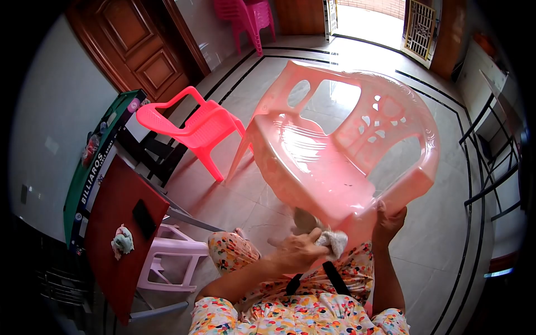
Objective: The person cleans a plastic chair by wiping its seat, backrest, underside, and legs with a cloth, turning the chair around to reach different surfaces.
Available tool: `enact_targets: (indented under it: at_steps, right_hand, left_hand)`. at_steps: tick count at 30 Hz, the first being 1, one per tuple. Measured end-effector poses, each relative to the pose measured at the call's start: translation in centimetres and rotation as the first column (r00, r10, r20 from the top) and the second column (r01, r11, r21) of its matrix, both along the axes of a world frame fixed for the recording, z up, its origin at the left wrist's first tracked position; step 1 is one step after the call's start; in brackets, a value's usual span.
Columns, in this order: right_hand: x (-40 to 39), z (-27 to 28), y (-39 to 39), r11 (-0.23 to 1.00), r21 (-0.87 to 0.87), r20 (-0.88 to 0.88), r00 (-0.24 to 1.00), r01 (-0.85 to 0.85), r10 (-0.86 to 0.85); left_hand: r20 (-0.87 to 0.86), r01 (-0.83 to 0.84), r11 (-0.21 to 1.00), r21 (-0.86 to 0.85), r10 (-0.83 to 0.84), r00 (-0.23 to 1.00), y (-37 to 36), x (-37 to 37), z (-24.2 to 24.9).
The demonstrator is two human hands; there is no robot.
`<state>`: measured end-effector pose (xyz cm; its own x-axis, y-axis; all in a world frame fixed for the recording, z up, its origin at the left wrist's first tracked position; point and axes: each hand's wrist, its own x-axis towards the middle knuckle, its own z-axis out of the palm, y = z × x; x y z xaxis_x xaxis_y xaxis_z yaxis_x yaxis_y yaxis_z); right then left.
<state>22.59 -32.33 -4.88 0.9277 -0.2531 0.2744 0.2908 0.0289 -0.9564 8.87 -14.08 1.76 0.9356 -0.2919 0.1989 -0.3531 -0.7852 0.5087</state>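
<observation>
A pale pink plastic armchair (312,184) with a cut-out pattern in its backrest is tilted in front of me. My left hand (298,251) is closed around a greyish-white cloth (334,242), just beneath the near edge of the chair. Part of the cloth sticks out above my fingers, close to the chair's underside. On the other side, my right hand (388,223) grips the chair near its front corner, with the thumb up along the arm. The chair's legs on my side are partly hidden by its body and my hands.
A bright pink small chair (201,128) stands behind on the tiled floor. To the left are a red-brown table (114,223) with a black phone (144,219) and a crumpled cloth (123,242), and a lilac stool (173,262). Dark metal frames (491,167) stand at right.
</observation>
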Motion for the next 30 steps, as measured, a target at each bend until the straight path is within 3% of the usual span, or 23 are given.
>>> enact_targets:
  at_steps: [1, 2, 3, 7, 9, 12, 13, 15, 16, 17, 19, 23, 27, 30]
  right_hand:
    - [-0.2, 0.1, 0.1, 0.999, -0.039, -0.001, 1.000, 0.020, -0.020]
    - [-0.3, 0.1, 0.1, 0.999, -0.037, -0.002, 1.000, 0.020, -0.020]
    - [-0.4, -0.1, 0.2, 0.999, -0.037, -0.005, 1.000, 0.015, -0.015]
    - [-1.3, -0.2, 0.3, 0.992, -0.117, -0.019, 0.999, 0.038, -0.041]
    - [-2.1, 0.4, 0.7, 0.996, -0.083, -0.024, 1.000, 0.016, -0.018]
    - [-3.0, 0.5, 1.1, 0.999, -0.041, -0.025, 1.000, -0.014, 0.013]
    - [-3.2, 0.4, 1.2, 0.999, -0.033, -0.023, 0.999, -0.024, 0.024]
    - [-3.6, 0.6, 1.3, 1.000, -0.019, -0.034, 0.999, -0.022, 0.021]
    - [-3.8, 0.7, 1.4, 1.000, -0.006, -0.043, 0.999, -0.021, 0.021]
    - [-3.9, 0.8, 1.5, 1.000, -0.004, -0.042, 0.999, -0.022, 0.022]
    - [-4.0, 0.9, 1.8, 0.996, 0.091, -0.047, 0.999, -0.015, 0.019]
    - [-3.6, 0.9, 1.4, 1.000, 0.023, -0.063, 0.998, -0.011, 0.013]
    - [-2.8, 0.7, 1.2, 1.000, 0.019, -0.038, 0.999, 0.012, -0.011]
    - [-2.5, 1.0, 1.2, 0.997, 0.077, -0.024, 0.999, -0.020, 0.022]
  left_hand:
    - [-0.085, 0.095, 0.991, -0.092, -0.103, 0.991, 0.5, -0.2, 0.4]
    - [-0.027, 0.062, 0.968, -0.242, -0.071, 0.997, 1.2, -0.2, 0.0]
    - [0.113, 0.024, 0.965, -0.260, 0.006, 0.994, 2.1, 0.0, 0.3]
    - [0.286, -0.243, 0.910, -0.337, 0.345, 0.894, 7.3, 1.2, 2.4]
    - [0.258, -0.427, 0.762, -0.487, 0.593, 0.763, 8.6, 2.5, 2.9]
    - [0.249, -0.600, 0.620, -0.506, 0.771, 0.587, 10.7, 4.6, 3.1]
    - [0.248, -0.599, 0.622, -0.504, 0.769, 0.589, 11.1, 5.4, 3.1]
    - [0.431, -0.646, 0.715, -0.266, 0.688, 0.584, 11.8, 6.9, 2.6]
    - [0.393, -0.652, 0.737, -0.181, 0.662, 0.639, 12.2, 7.5, 1.2]
    - [0.425, -0.638, 0.769, 0.025, 0.569, 0.703, 12.3, 7.7, -0.6]
    - [0.301, -0.676, 0.703, 0.219, 0.611, 0.732, 9.4, 7.1, 0.9]
    - [0.253, -0.510, 0.830, 0.227, 0.455, 0.854, 5.4, 5.3, 0.8]
    - [0.262, -0.304, 0.951, 0.055, 0.280, 0.924, 1.0, 3.3, 0.7]
    - [0.196, -0.140, 0.990, 0.034, 0.131, 0.972, -1.0, 2.0, 0.8]
